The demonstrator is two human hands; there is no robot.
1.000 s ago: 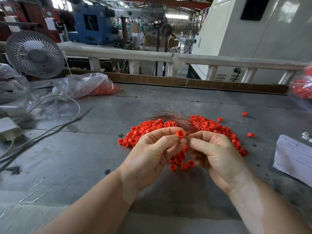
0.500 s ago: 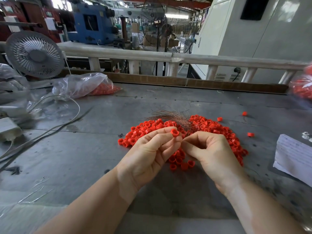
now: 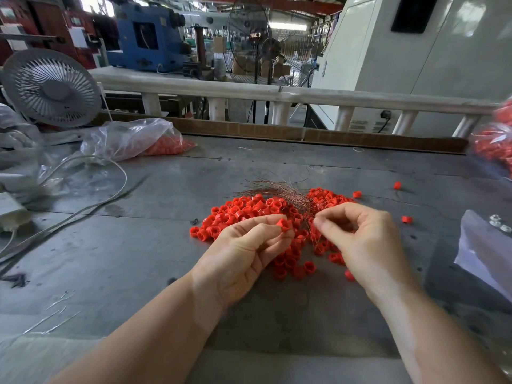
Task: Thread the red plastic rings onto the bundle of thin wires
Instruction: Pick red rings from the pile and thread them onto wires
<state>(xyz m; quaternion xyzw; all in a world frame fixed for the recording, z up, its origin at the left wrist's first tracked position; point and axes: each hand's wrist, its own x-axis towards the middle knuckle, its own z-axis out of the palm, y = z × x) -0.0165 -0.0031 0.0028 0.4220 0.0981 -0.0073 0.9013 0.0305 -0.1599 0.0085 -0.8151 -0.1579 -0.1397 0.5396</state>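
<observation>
Head view: the left hand (image 3: 243, 253) pinches 1 red ring (image 3: 283, 225) above the pile of rings (image 3: 249, 209) on the grey table (image 3: 138, 245); the right hand (image 3: 363, 239) pinches the wire bundle (image 3: 279, 191). 3 stray rings (image 3: 357, 194) lie right of the pile.

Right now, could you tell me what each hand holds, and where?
Left hand pinches one red ring by its sides; right hand pinches thin wires near their lower end.

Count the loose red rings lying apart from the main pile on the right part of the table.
3: one ring farthest back, one ring just beyond the pile's edge, one ring right of the right hand. Others may be hidden.
</observation>
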